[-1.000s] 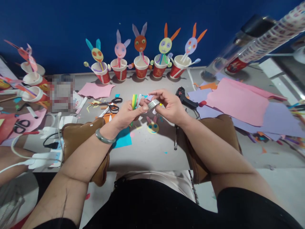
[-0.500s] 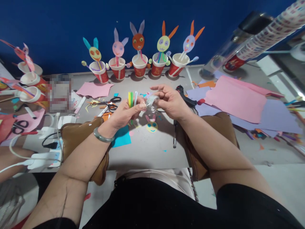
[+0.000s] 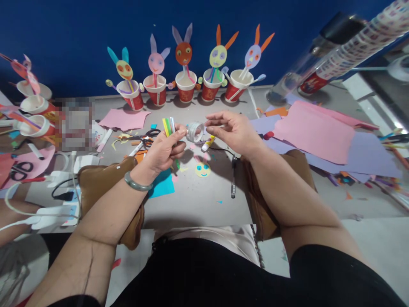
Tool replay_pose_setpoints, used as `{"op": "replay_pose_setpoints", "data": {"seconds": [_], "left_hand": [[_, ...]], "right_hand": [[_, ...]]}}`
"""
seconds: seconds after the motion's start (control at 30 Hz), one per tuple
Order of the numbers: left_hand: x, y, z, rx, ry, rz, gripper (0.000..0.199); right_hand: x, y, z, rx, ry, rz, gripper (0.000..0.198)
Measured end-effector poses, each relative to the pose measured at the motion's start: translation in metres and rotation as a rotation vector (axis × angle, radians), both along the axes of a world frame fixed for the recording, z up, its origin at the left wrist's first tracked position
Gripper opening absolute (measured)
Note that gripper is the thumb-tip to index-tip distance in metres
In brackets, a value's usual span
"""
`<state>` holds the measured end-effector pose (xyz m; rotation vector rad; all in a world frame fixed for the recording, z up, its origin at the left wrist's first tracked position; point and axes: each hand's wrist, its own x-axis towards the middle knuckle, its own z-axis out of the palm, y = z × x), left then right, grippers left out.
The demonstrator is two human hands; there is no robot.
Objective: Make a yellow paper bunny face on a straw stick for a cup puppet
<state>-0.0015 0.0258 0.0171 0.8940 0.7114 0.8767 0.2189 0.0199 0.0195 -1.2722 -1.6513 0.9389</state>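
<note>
My left hand (image 3: 166, 149) is closed around a small bundle of yellow, green and pale straws (image 3: 168, 126). Its thumb and forefinger also pinch a roll of clear tape (image 3: 195, 132) at the roll's left side. Just right of the roll is my right hand (image 3: 233, 132), its fingers stretched out and holding nothing. Below the hands lies a yellow paper rabbit face (image 3: 203, 169) with pink ears and blue eyes. A yellow and white tube (image 3: 208, 143) rests under my right fingertips.
Along the blue wall stand several red paper cups (image 3: 186, 91) with rabbit figures. Scissors (image 3: 150, 138) and blue paper (image 3: 162, 184) lie at left, a black pen (image 3: 233, 179) at right. Pink sheets (image 3: 316, 132) are piled farther right. A power strip (image 3: 72, 209) with cables sits at left.
My right hand has let go of the tape roll and drawn slightly away with its fingers straightened. My left hand has moved a little left, carrying straws and tape.
</note>
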Motion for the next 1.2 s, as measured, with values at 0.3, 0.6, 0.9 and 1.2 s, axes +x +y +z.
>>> {"op": "replay_pose_setpoints", "data": {"seconds": [0.3, 0.6, 0.9, 1.2], "left_hand": [[0.002, 0.007, -0.004, -0.032, 0.015, 0.21, 0.028], [0.002, 0.008, -0.01, 0.049, 0.087, 0.306, 0.019], [0.003, 0.007, -0.01, 0.08, 0.148, 0.284, 0.023], [0.003, 0.009, -0.012, 0.043, 0.104, 0.296, 0.023]], "right_hand": [[0.055, -0.003, 0.012, 0.233, -0.838, -0.108, 0.026], [0.07, 0.021, -0.007, -0.069, -1.116, -0.193, 0.009], [0.045, 0.018, -0.011, -0.001, -0.911, 0.03, 0.026], [0.021, 0.009, -0.013, -0.055, -0.99, 0.185, 0.029]]}}
